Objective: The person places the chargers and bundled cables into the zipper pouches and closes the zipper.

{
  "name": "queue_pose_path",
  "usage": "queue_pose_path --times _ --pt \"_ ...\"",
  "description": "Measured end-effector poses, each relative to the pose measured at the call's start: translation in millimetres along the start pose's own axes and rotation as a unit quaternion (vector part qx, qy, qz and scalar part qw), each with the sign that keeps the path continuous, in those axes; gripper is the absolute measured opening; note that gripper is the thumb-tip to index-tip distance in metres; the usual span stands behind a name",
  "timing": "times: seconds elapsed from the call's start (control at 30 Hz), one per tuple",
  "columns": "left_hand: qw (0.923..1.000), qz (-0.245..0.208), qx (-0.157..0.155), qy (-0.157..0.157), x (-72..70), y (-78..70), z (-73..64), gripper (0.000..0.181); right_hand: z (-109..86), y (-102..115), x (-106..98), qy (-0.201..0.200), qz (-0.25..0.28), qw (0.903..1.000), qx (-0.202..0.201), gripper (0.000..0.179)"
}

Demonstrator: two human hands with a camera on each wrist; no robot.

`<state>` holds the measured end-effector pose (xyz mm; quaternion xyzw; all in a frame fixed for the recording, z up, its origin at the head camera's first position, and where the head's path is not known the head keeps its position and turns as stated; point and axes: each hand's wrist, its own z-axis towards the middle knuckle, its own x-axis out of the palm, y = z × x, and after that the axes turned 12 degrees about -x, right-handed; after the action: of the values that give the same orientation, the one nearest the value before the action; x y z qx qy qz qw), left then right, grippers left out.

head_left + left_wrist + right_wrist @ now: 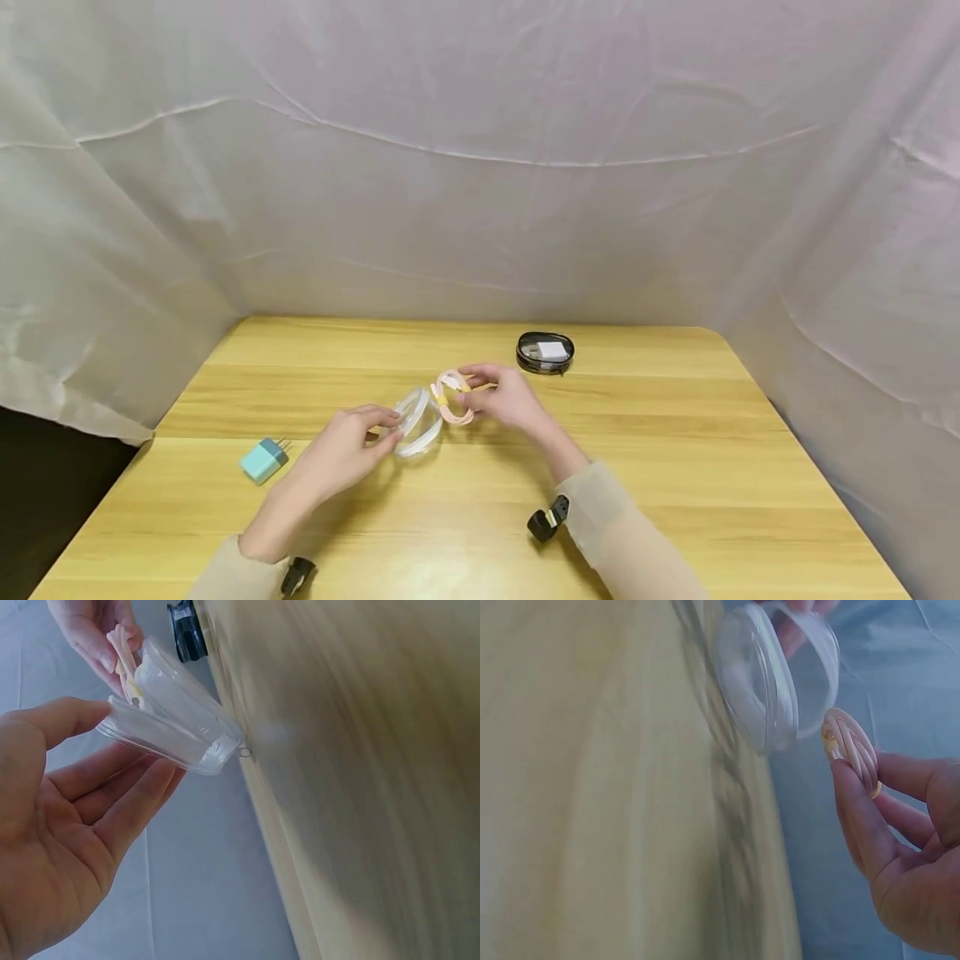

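Observation:
My left hand (348,446) pinches a clear zip case with white trim (420,423) between thumb and fingers. In the left wrist view the case (176,724) gapes open like a shell. My right hand (510,398) pinches a coiled pink cable (444,413) bound with yellow ties, just right of the case's opening. Seen from the right wrist, the cable coil (853,750) is between the thumb and fingertips, close to the case (776,682). Both things are held above the table.
A teal plug charger (264,461) with its prongs out lies on the wooden table (675,467) at the left. Farther back stands a black-rimmed clear case (545,353) with a white charger inside. Grey cloth (480,208) hangs behind the table and at both sides.

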<state>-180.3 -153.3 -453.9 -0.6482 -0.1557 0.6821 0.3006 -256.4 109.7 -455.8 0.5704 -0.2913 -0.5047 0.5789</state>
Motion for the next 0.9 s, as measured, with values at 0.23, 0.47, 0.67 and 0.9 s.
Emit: queue_pose_path --times 0.23,0.47,0.67,0.9 --pt "0.9998 -0.02 0.003 0.0 0.8 -1.8 -0.2 0.019 -7.0 -6.2 7.6 0.018 0.019 0.9996 0.012 0.044" --pt "0.9992 -0.038 0.007 0.006 3.0 -4.3 -0.8 0.017 -6.4 -12.8 14.9 0.034 0.004 0.9994 0.009 0.046" --pt "0.9982 -0.059 0.004 0.011 4.3 -5.8 -1.7 0.017 -5.9 -15.6 21.9 0.043 0.006 0.9989 0.014 0.05" --pt "0.9951 -0.094 -0.019 0.023 5.6 -3.2 -1.0 0.015 -4.9 -18.3 29.7 0.054 0.002 0.9984 0.014 0.048"
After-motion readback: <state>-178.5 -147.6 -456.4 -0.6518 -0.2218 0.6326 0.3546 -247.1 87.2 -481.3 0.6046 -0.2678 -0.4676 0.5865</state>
